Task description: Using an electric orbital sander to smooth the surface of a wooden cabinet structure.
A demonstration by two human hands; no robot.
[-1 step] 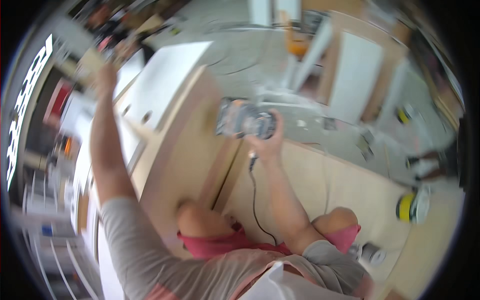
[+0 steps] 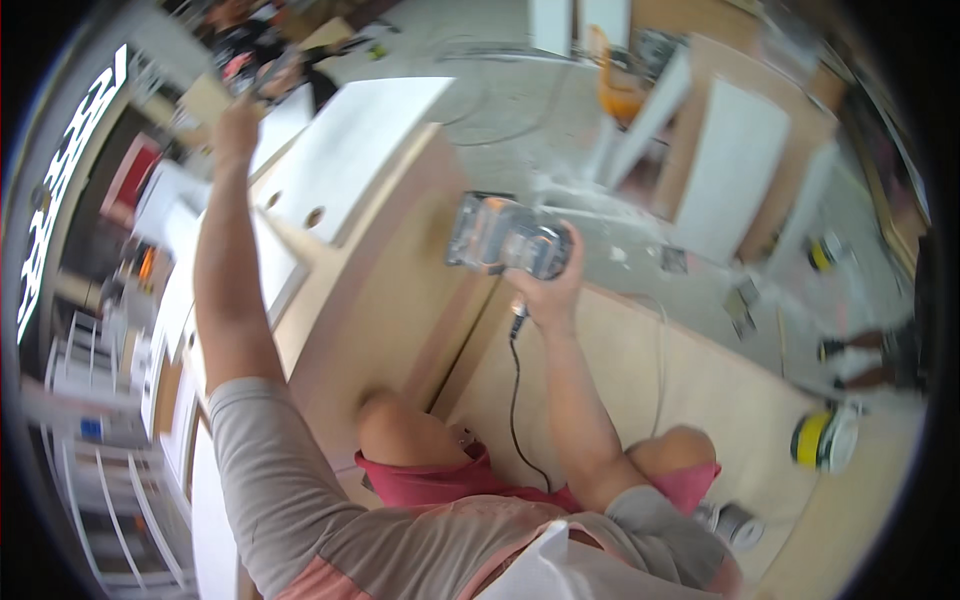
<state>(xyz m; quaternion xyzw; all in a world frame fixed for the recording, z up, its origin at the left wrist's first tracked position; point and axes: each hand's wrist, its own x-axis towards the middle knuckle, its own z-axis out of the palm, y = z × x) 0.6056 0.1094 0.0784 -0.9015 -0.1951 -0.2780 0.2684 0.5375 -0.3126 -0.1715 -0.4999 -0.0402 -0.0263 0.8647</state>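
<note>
In my right hand [image 2: 560, 285] is an orange-and-grey power sander [image 2: 510, 238], held around its rounded end. Its flat pad faces left, toward the upright side of a pale wooden panel [image 2: 390, 260]; I cannot tell whether they touch. A black cord [image 2: 516, 385] hangs from the sander down to my lap. My left arm reaches far forward to the upper left. The left hand [image 2: 238, 135] is beyond the white boards, its fingers hidden from view. Nearest to it is a white board with round holes [image 2: 350, 150].
Bent knees sit on a plywood surface [image 2: 600, 370]. A yellow-and-black tub [image 2: 825, 440] and a small can [image 2: 738, 525] stand at right. Ahead are leaning white panels [image 2: 735, 160] and an orange chair [image 2: 620, 95]. Another person [image 2: 255, 45] is at far left; someone's legs [image 2: 870, 360] show at right.
The scene has shifted slightly to the right in the picture and looks less smeared. My right hand still holds the sander, and the left arm stays stretched forward.
</note>
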